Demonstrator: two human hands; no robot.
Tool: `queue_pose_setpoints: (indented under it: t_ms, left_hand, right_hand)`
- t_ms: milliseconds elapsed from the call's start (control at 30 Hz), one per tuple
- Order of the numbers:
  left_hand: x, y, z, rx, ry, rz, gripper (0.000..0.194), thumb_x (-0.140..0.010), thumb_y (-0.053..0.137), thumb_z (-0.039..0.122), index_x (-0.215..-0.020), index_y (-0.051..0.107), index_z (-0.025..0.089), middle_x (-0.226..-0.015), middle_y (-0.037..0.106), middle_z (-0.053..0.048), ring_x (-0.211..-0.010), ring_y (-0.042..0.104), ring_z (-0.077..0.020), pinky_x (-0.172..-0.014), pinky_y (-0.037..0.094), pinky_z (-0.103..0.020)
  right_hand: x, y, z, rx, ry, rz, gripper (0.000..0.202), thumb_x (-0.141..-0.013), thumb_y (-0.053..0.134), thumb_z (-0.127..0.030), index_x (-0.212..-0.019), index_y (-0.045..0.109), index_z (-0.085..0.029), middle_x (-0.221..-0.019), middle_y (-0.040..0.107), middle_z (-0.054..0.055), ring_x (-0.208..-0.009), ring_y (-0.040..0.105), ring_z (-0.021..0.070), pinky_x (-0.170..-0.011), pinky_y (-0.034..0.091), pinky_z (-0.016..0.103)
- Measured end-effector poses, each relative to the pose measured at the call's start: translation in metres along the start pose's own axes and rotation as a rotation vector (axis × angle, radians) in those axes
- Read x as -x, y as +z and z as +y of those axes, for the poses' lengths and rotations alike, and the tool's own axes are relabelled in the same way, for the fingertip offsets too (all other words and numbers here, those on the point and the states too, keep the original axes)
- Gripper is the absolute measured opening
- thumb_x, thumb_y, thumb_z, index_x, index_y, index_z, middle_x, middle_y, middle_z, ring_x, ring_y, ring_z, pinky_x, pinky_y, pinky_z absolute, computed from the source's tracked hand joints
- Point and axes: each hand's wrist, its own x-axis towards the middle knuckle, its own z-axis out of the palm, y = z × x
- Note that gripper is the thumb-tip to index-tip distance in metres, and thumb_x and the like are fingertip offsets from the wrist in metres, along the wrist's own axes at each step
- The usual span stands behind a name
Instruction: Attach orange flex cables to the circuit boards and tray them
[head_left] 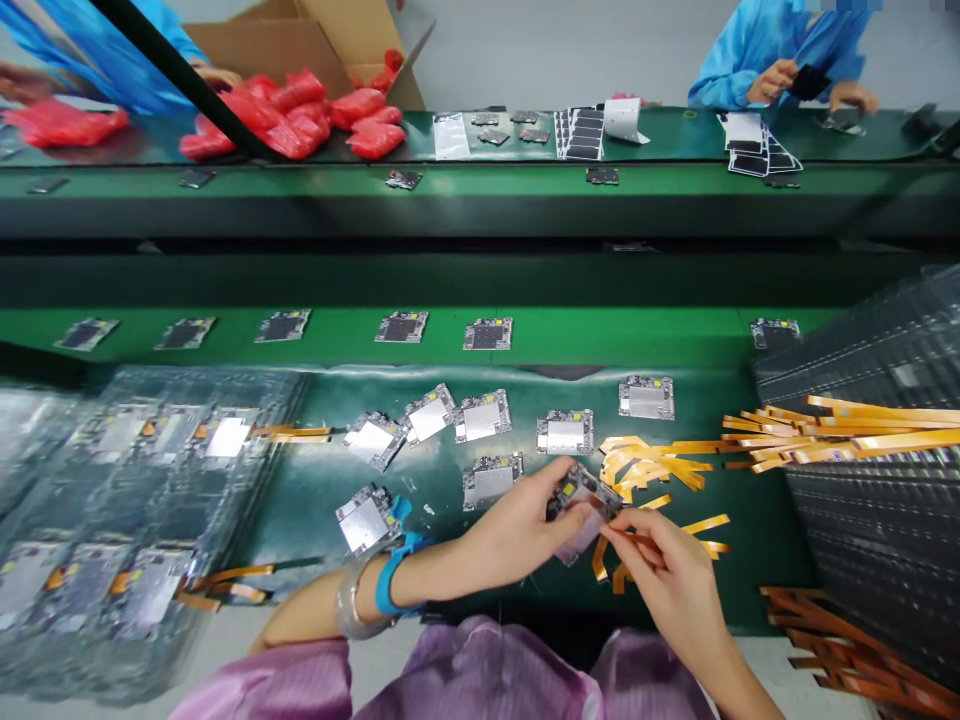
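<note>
My left hand (517,520) grips a circuit board (577,505) between thumb and fingers, tilted above the green bench. A blue wrist strap is on that arm. Thumb and fingertips of my right hand (660,560) are pinched together at the board's right edge; what lies between them is too small to make out. Orange flex cables (652,465) lie in a loose pile just beyond and around this hand. Several more boards with silvery shields, such as one circuit board (566,432), lie on the bench beyond and to the left of my left hand.
Clear trays (142,500) with boards and cables are at left. Stacked black trays (885,480) at right hold more flex cables (847,430). Boards sit along the green conveyor (570,335). Across it, two people in blue sleeves work near red bags (292,110) and a cardboard box (277,45).
</note>
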Motion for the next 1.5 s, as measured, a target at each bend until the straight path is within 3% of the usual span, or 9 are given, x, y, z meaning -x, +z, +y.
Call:
queue_pose_setpoints:
  t_ms: [67,167,267,400,533,967,1200,1500]
  left_hand:
    - [-0.006,-0.009,0.001,0.025,0.001,0.047,0.024,-0.088,0.058,0.036,-0.104,0.055,0.018,-0.09,0.064,-0.003,-0.081,0.057,-0.0172,-0.075,0.048,-0.03]
    - [-0.013,-0.022,0.008,0.108,0.007,-0.107,0.023,-0.084,0.063,0.036,-0.096,0.06,0.017,-0.085,0.062,-0.001,-0.077,0.054,-0.0152,-0.072,0.046,-0.027]
    - [-0.014,-0.031,0.016,0.114,-0.023,-0.293,0.023,-0.08,0.067,0.038,-0.08,0.059,0.017,-0.07,0.052,0.004,-0.063,0.046,-0.0109,-0.056,0.037,-0.023]
    - [-0.011,-0.034,0.021,0.071,-0.06,-0.377,0.024,-0.077,0.068,0.038,-0.076,0.059,0.017,-0.066,0.049,0.006,-0.059,0.043,-0.0093,-0.052,0.033,-0.021]
    - [-0.009,-0.034,0.019,0.013,-0.072,-0.357,0.021,-0.076,0.067,0.036,-0.075,0.06,0.017,-0.065,0.052,0.005,-0.058,0.043,-0.0099,-0.05,0.032,-0.023]
    - [-0.007,-0.03,0.012,-0.017,-0.041,-0.344,0.018,-0.077,0.066,0.033,-0.074,0.059,0.017,-0.064,0.05,0.005,-0.059,0.041,-0.0102,-0.051,0.031,-0.023]
    - [-0.005,-0.03,0.012,0.007,-0.063,-0.359,0.02,-0.077,0.066,0.034,-0.074,0.06,0.016,-0.065,0.049,0.005,-0.06,0.041,-0.0095,-0.051,0.031,-0.023]
    - [-0.008,-0.032,0.014,0.008,-0.073,-0.359,0.026,-0.078,0.067,0.036,-0.092,0.074,0.016,-0.079,0.069,-0.001,-0.062,0.05,-0.011,-0.056,0.037,-0.023]
  right_hand:
    - [0.002,-0.005,-0.003,-0.133,0.11,-0.068,0.024,-0.088,0.07,-0.041,-0.102,0.062,-0.023,-0.062,0.049,-0.005,-0.051,0.045,0.01,-0.05,0.041,0.021]
    - [0.001,-0.012,-0.006,-0.345,0.263,-0.181,0.035,-0.093,0.063,-0.049,-0.113,0.048,-0.025,-0.061,0.033,-0.01,-0.049,0.033,0.0077,-0.047,0.033,0.018]
    - [-0.004,-0.014,-0.009,-0.453,0.324,-0.29,0.031,-0.099,0.05,-0.053,-0.095,0.043,-0.024,-0.059,0.041,-0.01,-0.05,0.04,0.0076,-0.05,0.036,0.018]
    - [-0.01,-0.012,-0.017,-0.422,0.33,-0.296,0.034,-0.094,0.061,-0.051,-0.085,0.051,-0.02,-0.076,0.066,0.001,-0.07,0.064,0.0132,-0.07,0.053,0.025]
    - [-0.012,-0.009,-0.023,-0.481,0.374,-0.251,0.038,-0.085,0.072,-0.052,-0.076,0.057,-0.018,-0.081,0.069,0.004,-0.072,0.071,0.0177,-0.069,0.06,0.027]
    - [-0.006,-0.004,-0.02,-0.461,0.399,-0.173,0.035,-0.081,0.077,-0.048,-0.073,0.063,-0.017,-0.071,0.068,0.003,-0.065,0.07,0.0151,-0.065,0.062,0.024]
    - [-0.007,-0.003,-0.019,-0.467,0.421,-0.191,0.036,-0.079,0.079,-0.048,-0.072,0.063,-0.016,-0.074,0.066,0.002,-0.066,0.068,0.014,-0.067,0.063,0.026]
    - [-0.009,-0.005,-0.016,-0.434,0.459,-0.284,0.033,-0.081,0.076,-0.049,-0.082,0.068,-0.017,-0.072,0.068,0.001,-0.065,0.067,0.014,-0.074,0.063,0.029]
